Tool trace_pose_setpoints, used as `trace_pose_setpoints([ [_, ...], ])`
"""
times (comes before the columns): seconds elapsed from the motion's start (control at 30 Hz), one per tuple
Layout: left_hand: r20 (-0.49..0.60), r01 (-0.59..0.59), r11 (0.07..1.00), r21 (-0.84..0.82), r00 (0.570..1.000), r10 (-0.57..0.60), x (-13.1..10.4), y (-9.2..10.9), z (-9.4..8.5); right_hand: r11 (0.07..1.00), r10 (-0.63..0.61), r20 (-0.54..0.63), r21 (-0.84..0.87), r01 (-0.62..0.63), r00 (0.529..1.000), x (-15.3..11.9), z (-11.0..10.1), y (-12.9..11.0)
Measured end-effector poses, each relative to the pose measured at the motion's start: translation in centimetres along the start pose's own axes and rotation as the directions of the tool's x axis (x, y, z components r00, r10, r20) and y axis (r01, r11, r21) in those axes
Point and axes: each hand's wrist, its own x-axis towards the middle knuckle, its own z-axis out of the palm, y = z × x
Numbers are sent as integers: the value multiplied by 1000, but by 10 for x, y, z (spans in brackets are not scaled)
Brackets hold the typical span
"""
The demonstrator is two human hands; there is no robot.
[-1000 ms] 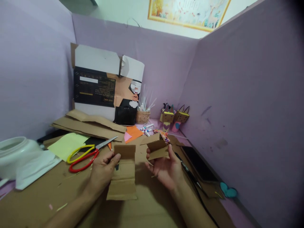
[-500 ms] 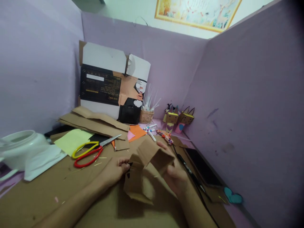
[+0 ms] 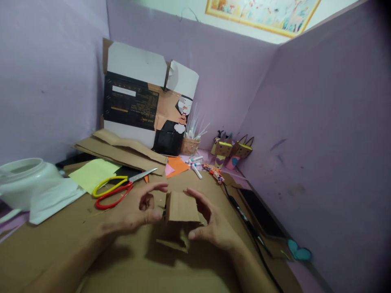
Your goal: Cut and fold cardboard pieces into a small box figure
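The scene is dim and flat, with a muted purple cast from the partition walls. The brightest area is the pale strip of wall at the far top, by the framed picture, so light appears to fall from above and beyond the partitions. Soft, dark shadows pool on the brown tabletop beneath the left hand, the right hand and the folded cardboard piece between them. The left hand is smeared by motion blur, its fingers indistinct. The wide lens bends the walls outward, and the far right edge darkens into vignetting. Fine detail is soft and grainy throughout.
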Motion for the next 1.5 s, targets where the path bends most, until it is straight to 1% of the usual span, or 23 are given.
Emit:
trace_pose_setpoints([
  [0.07,33,11,995,102,999,-14,-4,1,6,998,-17,7,52,16,1000,0,3,1],
  [0.13,11,21,983,182,1000,-23,-6,1,10,998,-29,25,64,27,999,-1,4,2],
  [0.23,-16,9,950,311,1000,-5,-8,3,9,999,-40,28,-27,41,999,-2,1,1],
  [0.33,16,-18,902,431,1000,12,-10,10,5,990,-40,16,-137,41,999,-4,-4,0],
  [0.47,74,-48,878,476,997,14,-10,16,5,973,20,15,-229,-16,1000,-4,-5,-1],
  [0.6,111,-62,866,497,994,7,-6,11,8,979,83,41,-192,-73,996,-6,0,1],
  [0.67,135,-37,873,487,990,-34,-5,7,8,980,90,55,-185,-78,994,-8,2,3],
  [0.73,171,-1,897,443,982,-83,-5,4,7,977,85,50,-198,-74,995,-9,2,4],
  [0.8,192,57,917,395,971,-143,-5,1,5,972,86,34,-223,-76,996,-10,1,5],
  [0.87,179,114,915,388,964,-196,-7,-1,4,965,89,25,-250,-80,996,-10,1,7],
  [0.97,164,149,893,424,957,-237,-9,1,5,956,80,33,-287,-68,996,-11,0,10],
  [1.03,150,179,893,414,954,-261,-9,3,8,955,74,29,-291,-63,997,-11,0,11],
  [1.1,131,192,917,350,959,-251,-9,3,11,959,73,21,-277,-65,997,-12,1,12],
  [1.17,130,167,950,264,970,-207,-7,1,15,964,74,14,-256,-68,997,-12,3,12],
  [1.23,157,165,966,200,968,-198,-5,-4,16,970,73,9,-235,-69,997,-11,6,15],
  [1.37,230,212,969,128,944,-237,-1,-12,16,976,69,24,-207,-63,997,-10,11,22],
  [1.5,252,177,981,81,948,-192,-1,-10,16,980,63,31,-189,-56,998,-9,12,27],
])
